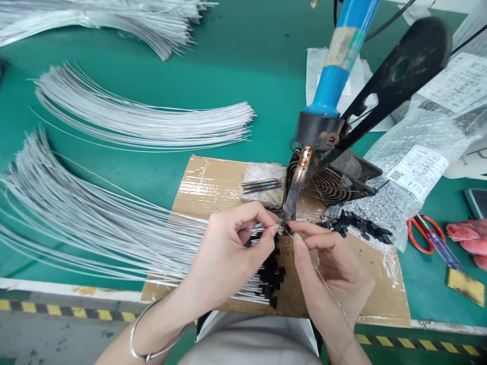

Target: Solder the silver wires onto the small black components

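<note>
The left hand (238, 246) pinches a small, half-hidden piece (280, 226) at the tip of the soldering iron (327, 91); the right hand (335, 266) holds thin wire (330, 291) in a narrow grip. A bracket (391, 91) supports the iron, apparently freeing both hands.

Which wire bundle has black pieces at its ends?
The nearest bundle, reaching under the left hand onto the cardboard: black pieces sit at its right ends. The middle bundle and the far bundle at top left show none there.
</note>
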{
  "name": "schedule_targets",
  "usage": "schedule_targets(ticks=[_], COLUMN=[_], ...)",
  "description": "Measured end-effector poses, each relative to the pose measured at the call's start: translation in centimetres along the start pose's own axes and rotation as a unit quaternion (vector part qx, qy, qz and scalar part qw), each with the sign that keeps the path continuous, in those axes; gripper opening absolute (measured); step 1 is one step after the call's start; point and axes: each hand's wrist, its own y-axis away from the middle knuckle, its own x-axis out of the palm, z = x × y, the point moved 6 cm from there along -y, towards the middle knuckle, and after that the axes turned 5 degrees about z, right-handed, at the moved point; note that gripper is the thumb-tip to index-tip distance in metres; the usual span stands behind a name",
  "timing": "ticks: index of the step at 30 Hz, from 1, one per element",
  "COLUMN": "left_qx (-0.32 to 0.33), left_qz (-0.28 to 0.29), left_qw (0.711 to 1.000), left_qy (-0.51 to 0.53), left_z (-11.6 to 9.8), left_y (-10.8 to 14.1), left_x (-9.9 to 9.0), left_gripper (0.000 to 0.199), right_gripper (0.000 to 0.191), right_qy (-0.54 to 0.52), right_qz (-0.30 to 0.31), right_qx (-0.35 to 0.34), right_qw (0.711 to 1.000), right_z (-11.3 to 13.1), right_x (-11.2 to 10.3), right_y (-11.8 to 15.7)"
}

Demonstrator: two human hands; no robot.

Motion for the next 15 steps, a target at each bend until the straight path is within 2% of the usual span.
schedule_targets(ticks=[15], left_qx=[0.001], left_qz=[-0.006], left_qw=[1.000], left_qy=[-0.004], left_z=[0.03], left_y=[-0.11], left_x=[-0.01], left_gripper=[0.013], right_gripper=[0.017], right_qy=[0.002], right_qz=[-0.001], right_qx=[-0.008], right_qw=[1.000], right_z=[0.11], right_x=[0.02], right_y=[0.08])
